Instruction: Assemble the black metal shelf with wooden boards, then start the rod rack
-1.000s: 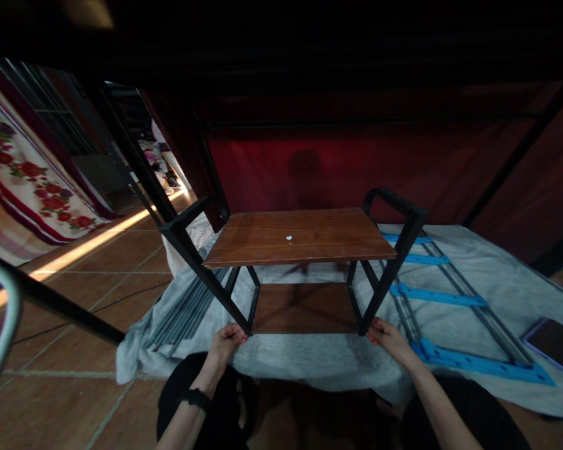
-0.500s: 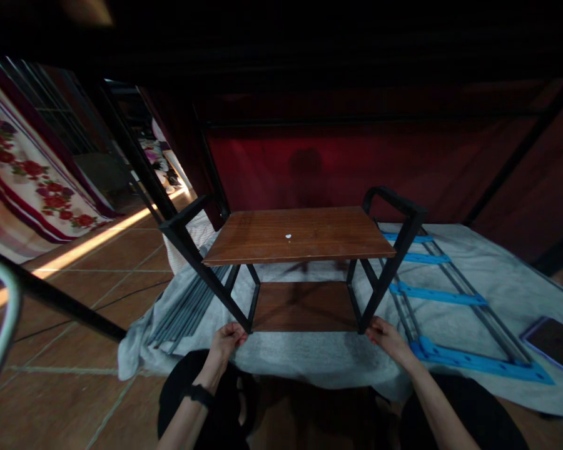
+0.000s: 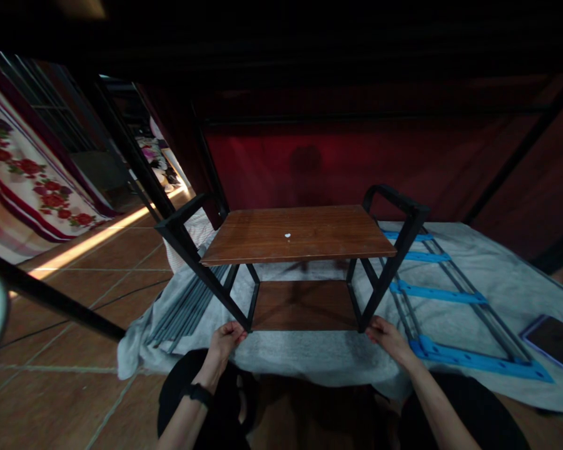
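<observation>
Shelf unit point(image 3: 309, 249): one, two-tier, brown wood-look boards in a black metal frame; upright, centre of view, standing on the grey cloth point(image 3: 304, 359), directly before the person.
Upper board point(image 3: 338, 228): level, wood-grained, bearing one small white mark point(image 3: 288, 235) near its middle.
Lower board point(image 3: 304, 306): close to the cloth, between the two side frames.
Side frames: slanting posts, each with an arm-like loop standing above the upper board, left loop point(image 3: 182, 215) and right loop point(image 3: 396, 201).
Left hand point(image 3: 228, 340): at the front left foot of the unit, fingers curled in, tips against or just beside the metal; whether they grip it cannot be told.
Left wrist: black band point(image 3: 198, 395).
Right hand point(image 3: 388, 337): at the front right foot, fingers likewise curled, tips at the metal; grip cannot be told.
Grey rods point(image 3: 187, 312): a bundle, lying on the cloth left of the unit.
Blue-slatted frame point(image 3: 443, 292): grey rods joined by blue crosspieces, flat on the cloth, right of the unit.
Flat device point(image 3: 553, 340): dark face, pale purple edge, on the cloth at far right.
Backdrop: red fabric point(image 3: 267, 169) behind the unit.
Far left: floral cloth point(image 3: 51, 197) above a brown tiled floor point(image 3: 51, 406).
</observation>
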Action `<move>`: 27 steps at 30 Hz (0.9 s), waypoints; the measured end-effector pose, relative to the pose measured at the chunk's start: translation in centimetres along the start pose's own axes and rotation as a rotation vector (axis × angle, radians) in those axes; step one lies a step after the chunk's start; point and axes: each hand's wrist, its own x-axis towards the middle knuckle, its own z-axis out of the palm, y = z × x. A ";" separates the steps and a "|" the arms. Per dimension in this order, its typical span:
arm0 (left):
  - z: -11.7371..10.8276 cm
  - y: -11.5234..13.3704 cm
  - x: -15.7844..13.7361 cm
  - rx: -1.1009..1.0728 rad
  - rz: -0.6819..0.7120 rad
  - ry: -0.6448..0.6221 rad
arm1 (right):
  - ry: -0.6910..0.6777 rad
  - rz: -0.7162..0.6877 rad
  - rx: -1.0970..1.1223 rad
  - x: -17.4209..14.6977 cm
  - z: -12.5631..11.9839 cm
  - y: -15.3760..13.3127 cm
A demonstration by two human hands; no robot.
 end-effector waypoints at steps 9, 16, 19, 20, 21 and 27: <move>-0.3 -1.1 0.2 -0.122 0.001 -0.048 | 0.003 0.165 0.152 -0.1 0.1 -0.5; -0.2 -1.0 1.3 -0.100 -0.033 -0.045 | 0.046 -0.077 -0.136 0.2 -0.2 0.4; 0.0 -1.1 1.0 -0.096 0.014 -0.059 | 0.004 0.017 -0.046 0.3 -0.1 0.4; 0.0 -1.1 0.8 -0.097 0.031 -0.061 | -0.005 0.059 0.006 0.3 0.0 0.4; 0.1 -1.1 0.6 -0.098 0.045 -0.060 | -0.004 0.092 0.051 0.4 0.1 0.3; 0.3 -0.7 -0.3 -0.095 0.082 -0.037 | 0.012 0.130 0.111 0.3 -0.1 0.3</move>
